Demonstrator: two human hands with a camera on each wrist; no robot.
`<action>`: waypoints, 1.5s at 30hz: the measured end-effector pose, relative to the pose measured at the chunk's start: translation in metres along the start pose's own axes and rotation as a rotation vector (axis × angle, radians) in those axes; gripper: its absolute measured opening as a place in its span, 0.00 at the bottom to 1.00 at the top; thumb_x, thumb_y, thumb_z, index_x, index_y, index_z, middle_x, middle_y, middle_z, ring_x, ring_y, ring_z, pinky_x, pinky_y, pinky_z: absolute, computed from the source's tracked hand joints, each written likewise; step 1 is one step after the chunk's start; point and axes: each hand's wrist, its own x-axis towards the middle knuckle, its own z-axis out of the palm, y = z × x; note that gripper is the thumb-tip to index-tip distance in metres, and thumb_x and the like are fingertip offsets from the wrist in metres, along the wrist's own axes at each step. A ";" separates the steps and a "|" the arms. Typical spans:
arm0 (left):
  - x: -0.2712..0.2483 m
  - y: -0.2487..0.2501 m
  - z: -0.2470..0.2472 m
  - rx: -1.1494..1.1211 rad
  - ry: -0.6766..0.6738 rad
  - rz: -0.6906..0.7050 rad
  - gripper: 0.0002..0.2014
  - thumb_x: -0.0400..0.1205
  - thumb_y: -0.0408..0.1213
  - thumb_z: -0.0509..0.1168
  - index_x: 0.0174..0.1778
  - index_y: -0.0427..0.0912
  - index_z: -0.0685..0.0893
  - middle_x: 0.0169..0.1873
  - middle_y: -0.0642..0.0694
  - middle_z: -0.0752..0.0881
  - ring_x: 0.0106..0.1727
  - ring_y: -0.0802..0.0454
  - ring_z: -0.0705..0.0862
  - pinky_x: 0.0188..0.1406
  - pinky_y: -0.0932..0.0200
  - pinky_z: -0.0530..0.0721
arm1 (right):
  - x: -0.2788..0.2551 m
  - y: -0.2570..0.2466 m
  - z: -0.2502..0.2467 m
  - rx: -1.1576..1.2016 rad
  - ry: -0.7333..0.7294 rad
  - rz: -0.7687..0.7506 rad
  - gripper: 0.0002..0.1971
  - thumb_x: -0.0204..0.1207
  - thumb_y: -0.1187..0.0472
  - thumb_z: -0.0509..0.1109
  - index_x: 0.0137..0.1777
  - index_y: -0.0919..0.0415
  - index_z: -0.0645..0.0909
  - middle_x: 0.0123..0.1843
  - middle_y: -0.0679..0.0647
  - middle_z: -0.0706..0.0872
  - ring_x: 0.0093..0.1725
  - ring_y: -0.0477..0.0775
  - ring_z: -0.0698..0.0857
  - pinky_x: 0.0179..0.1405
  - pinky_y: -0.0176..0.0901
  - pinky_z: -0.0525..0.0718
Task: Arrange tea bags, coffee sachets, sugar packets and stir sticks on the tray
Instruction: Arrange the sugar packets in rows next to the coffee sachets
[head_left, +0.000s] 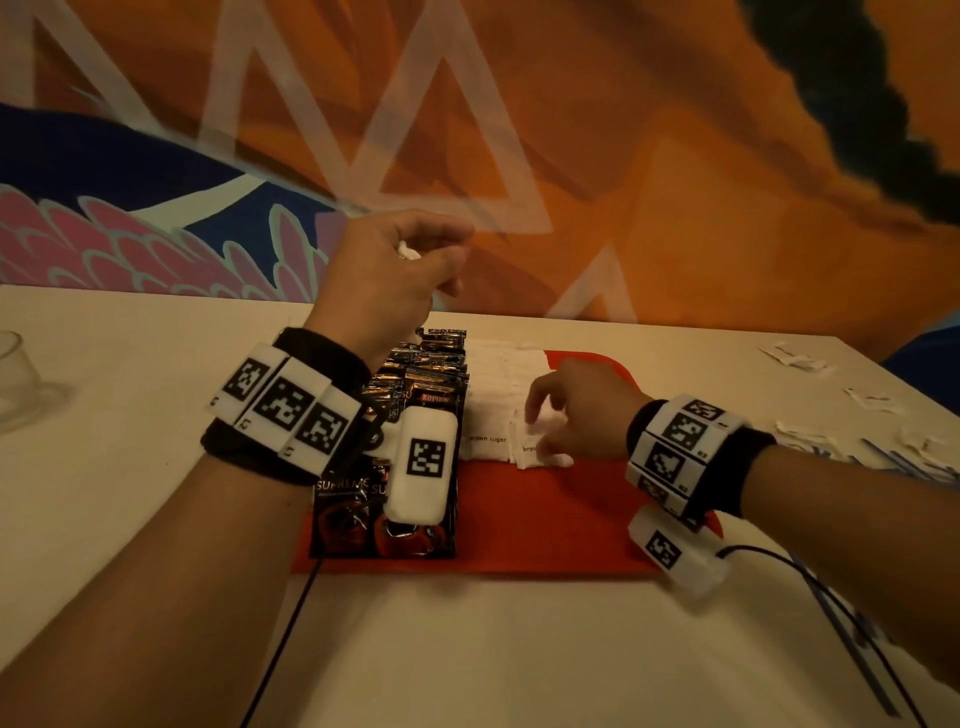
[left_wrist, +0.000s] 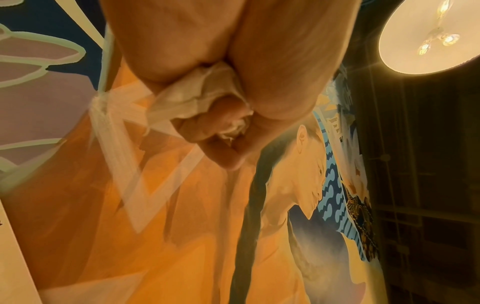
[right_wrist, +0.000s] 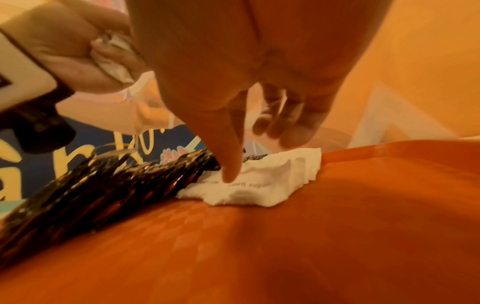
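Coffee sachets (head_left: 415, 415) and brown sugar packets (head_left: 493, 400) fill the red tray (head_left: 545, 519); our left hand (head_left: 395, 275) clutches white packets (left_wrist: 197, 96), our right hand (head_left: 576, 410) (fingers loose) nudges one; stir sticks (head_left: 893, 462) remain outside.

Before you, the pale cream tabletop (head_left: 130, 519) bears a flat red rectangular tray (head_left: 545, 525), a clear glass (head_left: 15, 379) far left, and scattered white paper packets (head_left: 800, 358) right.
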 end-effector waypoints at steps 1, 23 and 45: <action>0.000 0.000 0.000 0.001 0.000 0.000 0.09 0.84 0.30 0.67 0.57 0.44 0.87 0.40 0.45 0.85 0.22 0.64 0.79 0.18 0.67 0.70 | -0.001 -0.003 0.000 -0.007 -0.040 -0.036 0.16 0.66 0.53 0.84 0.52 0.45 0.85 0.44 0.40 0.76 0.46 0.44 0.76 0.34 0.34 0.72; 0.001 -0.005 0.000 -0.337 -0.094 -0.221 0.25 0.90 0.57 0.48 0.53 0.38 0.79 0.29 0.42 0.82 0.21 0.52 0.75 0.14 0.67 0.66 | -0.002 -0.046 -0.056 0.667 0.423 -0.267 0.05 0.74 0.55 0.78 0.47 0.54 0.87 0.39 0.48 0.89 0.38 0.47 0.86 0.41 0.43 0.87; 0.000 -0.010 -0.002 -0.224 -0.250 -0.156 0.16 0.75 0.44 0.70 0.52 0.35 0.85 0.34 0.42 0.83 0.24 0.57 0.78 0.11 0.68 0.63 | 0.014 -0.051 -0.047 1.159 0.521 -0.352 0.04 0.79 0.68 0.71 0.46 0.64 0.79 0.32 0.53 0.89 0.32 0.50 0.89 0.31 0.42 0.82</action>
